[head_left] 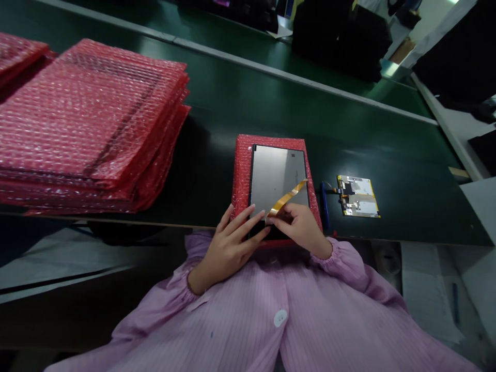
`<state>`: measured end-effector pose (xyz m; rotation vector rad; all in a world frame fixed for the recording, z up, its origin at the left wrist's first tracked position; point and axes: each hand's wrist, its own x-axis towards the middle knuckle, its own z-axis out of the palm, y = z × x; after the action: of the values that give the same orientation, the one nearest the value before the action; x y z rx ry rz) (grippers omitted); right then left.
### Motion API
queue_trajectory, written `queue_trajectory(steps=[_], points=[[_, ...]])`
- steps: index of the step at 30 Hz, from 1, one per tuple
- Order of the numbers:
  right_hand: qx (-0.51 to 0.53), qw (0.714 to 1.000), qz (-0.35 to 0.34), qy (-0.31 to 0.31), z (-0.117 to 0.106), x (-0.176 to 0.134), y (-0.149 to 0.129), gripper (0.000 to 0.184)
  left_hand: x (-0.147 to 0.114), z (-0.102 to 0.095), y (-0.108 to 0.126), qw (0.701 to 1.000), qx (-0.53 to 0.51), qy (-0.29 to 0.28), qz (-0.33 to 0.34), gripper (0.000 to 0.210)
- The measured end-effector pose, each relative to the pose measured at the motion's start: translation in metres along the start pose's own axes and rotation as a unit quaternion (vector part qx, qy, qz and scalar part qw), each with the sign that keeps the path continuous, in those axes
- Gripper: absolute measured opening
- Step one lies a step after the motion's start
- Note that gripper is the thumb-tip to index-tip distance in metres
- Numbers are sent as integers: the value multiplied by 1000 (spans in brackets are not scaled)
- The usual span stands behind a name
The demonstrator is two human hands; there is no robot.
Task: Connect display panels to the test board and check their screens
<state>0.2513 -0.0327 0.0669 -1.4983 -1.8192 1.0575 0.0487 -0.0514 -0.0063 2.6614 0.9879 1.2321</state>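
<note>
A grey display panel lies on a red bubble-wrap sheet at the near edge of the dark green belt. An orange flat ribbon cable rises from the panel's near edge. My right hand pinches the cable's base at that edge. My left hand rests with fingers spread on the panel's near left corner, pressing it down. Both wrists wear pink striped sleeves.
A tall stack of red bubble-wrap bags fills the left of the belt. Right of the panel lie a blue pen and a small circuit board. Black cases stand at the far side.
</note>
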Motion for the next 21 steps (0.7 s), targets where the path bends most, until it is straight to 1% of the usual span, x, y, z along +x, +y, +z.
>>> queue_trajectory(steps=[2, 5, 7, 9, 13, 16, 18, 19, 21], points=[[-9, 1000, -12, 2, 0, 0, 0, 16, 0, -1, 1, 999, 41, -15, 17, 41], [-22, 999, -33, 8, 0, 0, 1, 13, 1, 1, 1, 998, 52, -30, 33, 45], [-37, 998, -44, 19, 1, 0, 2, 11, 2, 5, 0, 999, 37, -21, 24, 43], [-51, 997, -52, 29, 2, -1, 3, 9, 3, 10, -1, 1000, 18, 0, 9, 40], [-68, 992, -97, 46, 4, -1, 2, 7, 3, 15, -4, 999, -7, 32, 1, 36], [-80, 987, -133, 51, 0, -4, -1, 12, 4, 14, -2, 999, -3, 43, 9, 31], [-114, 979, -158, 52, -5, -8, -1, 19, 6, 11, 0, 999, 12, 40, 12, 30], [-150, 972, -170, 56, -8, -11, -1, 23, 6, 9, 2, 999, 22, 34, 10, 30], [-251, 948, -186, 65, -14, -19, 2, 34, 9, 3, 6, 999, 44, 24, 0, 32]])
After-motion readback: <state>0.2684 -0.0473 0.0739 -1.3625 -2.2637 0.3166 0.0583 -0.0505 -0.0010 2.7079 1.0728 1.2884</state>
